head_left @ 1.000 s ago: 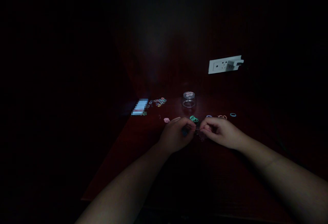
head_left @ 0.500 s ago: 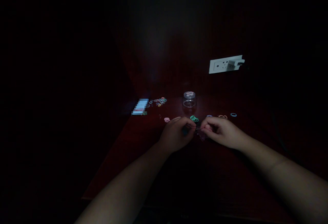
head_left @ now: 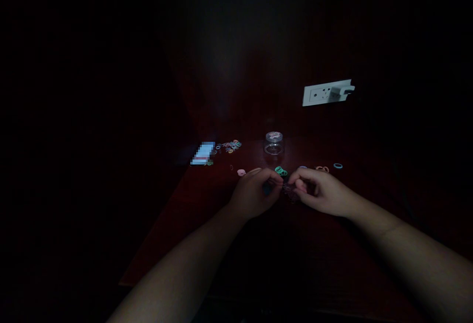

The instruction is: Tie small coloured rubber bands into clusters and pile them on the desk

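Observation:
My left hand [head_left: 257, 192] is closed in a pinch, with a thin, dark hair tie [head_left: 285, 185] at its fingertips, hard to make out in the dim light. Close by on the right, my right hand [head_left: 320, 191] is curled, its thumb and forefinger parted. Beneath the fingertips lies a small heap of purple hair ties [head_left: 291, 194], partly covered by the hands. Green hair ties [head_left: 281, 171] lie just beyond. Pink hair ties [head_left: 241, 172] are beside my left hand; orange ones [head_left: 322, 169] and a blue one [head_left: 337, 165] lie past my right hand.
A clear lidded jar [head_left: 274, 144] stands behind the green ties. Mixed coloured hair ties [head_left: 232, 145] are scattered at the back left, next to a lit phone [head_left: 203, 153]. A white wall socket [head_left: 327, 93] holds a plug. The dark red table [head_left: 177, 229] has its edge at the left.
My right thumb and forefinger have parted from their pinch and drawn slightly away from the thin strand between the hands. My left hand stays pinched in nearly the same spot.

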Demonstrator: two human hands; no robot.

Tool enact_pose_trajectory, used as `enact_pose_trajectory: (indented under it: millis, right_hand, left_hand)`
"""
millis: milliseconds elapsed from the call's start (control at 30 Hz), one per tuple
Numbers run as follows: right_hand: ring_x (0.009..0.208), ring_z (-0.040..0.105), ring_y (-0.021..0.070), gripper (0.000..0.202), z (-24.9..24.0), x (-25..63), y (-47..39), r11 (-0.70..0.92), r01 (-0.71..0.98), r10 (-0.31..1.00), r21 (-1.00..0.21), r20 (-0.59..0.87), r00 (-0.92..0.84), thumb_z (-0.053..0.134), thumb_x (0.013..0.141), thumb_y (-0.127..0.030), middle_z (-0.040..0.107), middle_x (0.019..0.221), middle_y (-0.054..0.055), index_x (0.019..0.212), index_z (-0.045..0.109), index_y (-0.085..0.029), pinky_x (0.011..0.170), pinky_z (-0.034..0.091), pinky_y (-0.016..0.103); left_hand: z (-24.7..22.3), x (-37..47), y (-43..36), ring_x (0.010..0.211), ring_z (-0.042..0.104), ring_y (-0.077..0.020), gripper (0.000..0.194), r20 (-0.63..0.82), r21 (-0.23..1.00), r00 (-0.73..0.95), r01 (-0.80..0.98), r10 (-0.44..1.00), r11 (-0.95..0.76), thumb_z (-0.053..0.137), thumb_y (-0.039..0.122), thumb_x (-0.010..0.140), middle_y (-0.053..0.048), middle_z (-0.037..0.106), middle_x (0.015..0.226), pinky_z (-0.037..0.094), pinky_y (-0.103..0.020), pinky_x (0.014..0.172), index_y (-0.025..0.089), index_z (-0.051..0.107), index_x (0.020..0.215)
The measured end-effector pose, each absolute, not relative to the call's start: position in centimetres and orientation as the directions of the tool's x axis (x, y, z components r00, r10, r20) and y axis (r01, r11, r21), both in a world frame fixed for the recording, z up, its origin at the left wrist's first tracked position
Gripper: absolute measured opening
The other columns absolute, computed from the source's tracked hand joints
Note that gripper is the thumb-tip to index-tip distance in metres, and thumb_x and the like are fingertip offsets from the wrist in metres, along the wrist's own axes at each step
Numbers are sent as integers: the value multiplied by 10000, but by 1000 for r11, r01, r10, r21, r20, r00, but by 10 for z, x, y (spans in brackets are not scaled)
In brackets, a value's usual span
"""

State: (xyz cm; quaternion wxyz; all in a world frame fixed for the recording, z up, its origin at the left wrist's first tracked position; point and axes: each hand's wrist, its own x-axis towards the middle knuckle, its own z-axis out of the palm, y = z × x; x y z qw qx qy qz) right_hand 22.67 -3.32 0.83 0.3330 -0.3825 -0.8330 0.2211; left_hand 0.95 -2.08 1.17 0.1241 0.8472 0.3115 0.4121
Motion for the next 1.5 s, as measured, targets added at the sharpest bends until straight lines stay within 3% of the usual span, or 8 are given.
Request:
enact_pose_trajectory:
  millis: [400, 967, 1500]
  right_hand:
    - [578, 492, 119, 105, 7, 228, -30, 596, 520, 795, -612, 359, -489, 556, 885, -272, 544, 641, -20, 850, 606, -187, 552, 393, 240]
    - [581, 450, 121, 133, 11, 226, -32, 597, 512, 792, -618, 355, -496, 538, 884, -278, 492, 643, -25, 782, 559, -195, 536, 375, 243]
    - [579, 445, 123, 119, 7, 228, -31, 585, 517, 801, -625, 343, -491, 536, 891, -288, 485, 645, -28, 812, 555, -201, 532, 370, 242]
  left_hand:
    - [11, 8, -20, 824, 642, -139, 56, 604, 476, 481, 422, 635, -772, 617, 169, 829, 12, 710, 875, 480, -288, 774, 207, 625, 870]
    - [10, 7, -18, 784, 626, -130, 76, 585, 466, 534, 394, 610, -792, 609, 162, 822, 10, 695, 843, 479, -283, 747, 204, 624, 884]
    - [12, 6, -18, 795, 632, -141, 84, 556, 477, 543, 412, 629, -777, 607, 156, 813, 4, 697, 847, 481, -303, 774, 206, 622, 880]
